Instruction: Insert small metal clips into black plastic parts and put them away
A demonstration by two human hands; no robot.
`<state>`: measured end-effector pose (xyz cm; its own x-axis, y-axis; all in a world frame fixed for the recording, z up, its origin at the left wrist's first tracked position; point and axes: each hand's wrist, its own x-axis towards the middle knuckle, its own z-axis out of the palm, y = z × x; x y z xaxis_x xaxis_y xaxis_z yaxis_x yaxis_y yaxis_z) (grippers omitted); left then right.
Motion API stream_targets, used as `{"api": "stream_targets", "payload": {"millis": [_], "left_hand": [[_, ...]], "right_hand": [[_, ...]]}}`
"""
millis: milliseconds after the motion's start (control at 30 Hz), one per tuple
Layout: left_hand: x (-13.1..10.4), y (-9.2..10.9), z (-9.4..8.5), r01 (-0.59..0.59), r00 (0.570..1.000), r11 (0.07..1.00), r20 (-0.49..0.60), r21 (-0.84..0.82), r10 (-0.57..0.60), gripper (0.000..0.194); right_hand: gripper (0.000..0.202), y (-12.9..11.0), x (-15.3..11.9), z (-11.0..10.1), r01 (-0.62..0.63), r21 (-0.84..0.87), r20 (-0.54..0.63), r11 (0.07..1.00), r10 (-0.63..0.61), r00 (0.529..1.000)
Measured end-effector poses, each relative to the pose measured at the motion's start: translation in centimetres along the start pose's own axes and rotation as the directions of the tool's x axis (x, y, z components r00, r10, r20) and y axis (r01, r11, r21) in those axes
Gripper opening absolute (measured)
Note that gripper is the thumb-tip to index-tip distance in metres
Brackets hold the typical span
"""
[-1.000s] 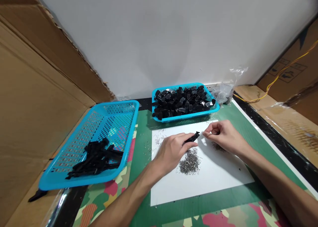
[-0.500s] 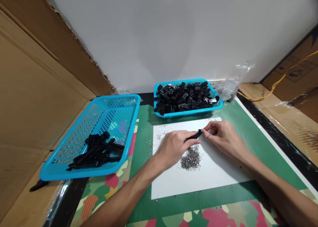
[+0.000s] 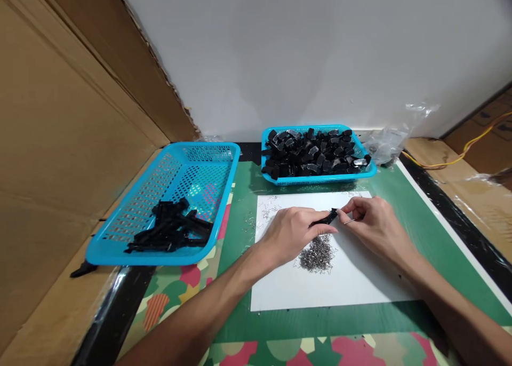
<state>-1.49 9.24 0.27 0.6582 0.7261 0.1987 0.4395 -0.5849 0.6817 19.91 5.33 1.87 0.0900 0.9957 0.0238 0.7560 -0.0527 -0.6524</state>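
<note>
Between the thumb and fingers of my left hand (image 3: 294, 230) is a small black plastic part (image 3: 328, 217), its far end pointing right. My right hand (image 3: 374, 224) is closed in a pinch at that end, with a thin metal pin (image 3: 349, 221) sticking out from the fingers. Whether the fingertips also hold a smaller piece cannot be made out. Just below my hands, a heap of small bent metal wire pieces (image 3: 317, 255) lies on a white sheet (image 3: 280, 294). A few loose wires (image 3: 269, 208) are scattered near the sheet's upper left.
A blue basket (image 3: 236, 168) on the left holds several long black parts (image 3: 172, 230). Behind the sheet, another blue basket (image 3: 320, 180) is full of black pieces (image 3: 316, 152). A clear plastic bag (image 3: 386, 144) stands at its right. Cardboard (image 3: 72, 115) walls the left side.
The view has shifted a little, so everything sits further right. Both hands keep the same hold on the black part and the pin.
</note>
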Motion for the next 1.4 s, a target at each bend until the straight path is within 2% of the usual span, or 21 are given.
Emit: {"api": "stream_targets", "payload": {"millis": [233,533,667,767,1033,1133,1233,1333,1400], "left_hand": [[-0.1,0.2,-0.1,0.012,1.000,1.000,0.010,-0.012,-0.012,0.030],[-0.3,0.2,0.1,0.014,1.000,1.000,-0.011,-0.025,-0.014,0.029],[-0.4,0.2,-0.1,0.030,0.999,0.999,-0.015,-0.030,-0.030,0.030],[-0.4,0.3,-0.4,0.044,0.999,0.998,0.002,-0.033,-0.044,0.033],[-0.3,0.8,-0.8,0.051,0.998,0.998,0.031,-0.037,-0.050,0.035],[-0.4,0.9,-0.8,0.037,0.999,0.994,-0.026,-0.099,-0.040,0.032],[-0.4,0.9,-0.6,0.053,0.985,0.983,-0.150,-0.174,-0.080,0.030],[-0.3,0.6,-0.6,0.070,0.940,0.975,-0.313,-0.209,-0.135,0.028],[-0.2,0.3,-0.7,0.072,0.897,0.969,-0.409,-0.235,-0.166,0.026]], "right_hand": [[0.031,0.6,-0.4,0.4,0.075,-0.043,-0.030,0.996,-0.076,0.997],[0.033,0.3,-0.1,0.4,0.097,-0.029,0.005,0.995,-0.097,0.995],[0.039,0.4,0.2,-0.4,0.122,0.010,0.101,0.992,-0.122,0.987],[0.035,0.5,0.4,-1.0,0.108,0.053,0.155,0.993,-0.115,0.981],[0.038,1.5,0.8,-1.5,0.064,0.068,0.110,0.996,-0.071,0.991],[0.039,1.8,1.0,-1.5,0.079,0.043,0.076,0.996,-0.082,0.994],[0.041,1.7,1.2,-1.4,0.123,-0.025,0.063,0.992,-0.121,0.991],[0.043,0.8,1.7,-1.1,0.195,-0.199,0.120,0.960,-0.174,0.977],[0.044,0.0,2.4,-0.7,0.269,-0.329,0.187,0.905,-0.217,0.958]]}}
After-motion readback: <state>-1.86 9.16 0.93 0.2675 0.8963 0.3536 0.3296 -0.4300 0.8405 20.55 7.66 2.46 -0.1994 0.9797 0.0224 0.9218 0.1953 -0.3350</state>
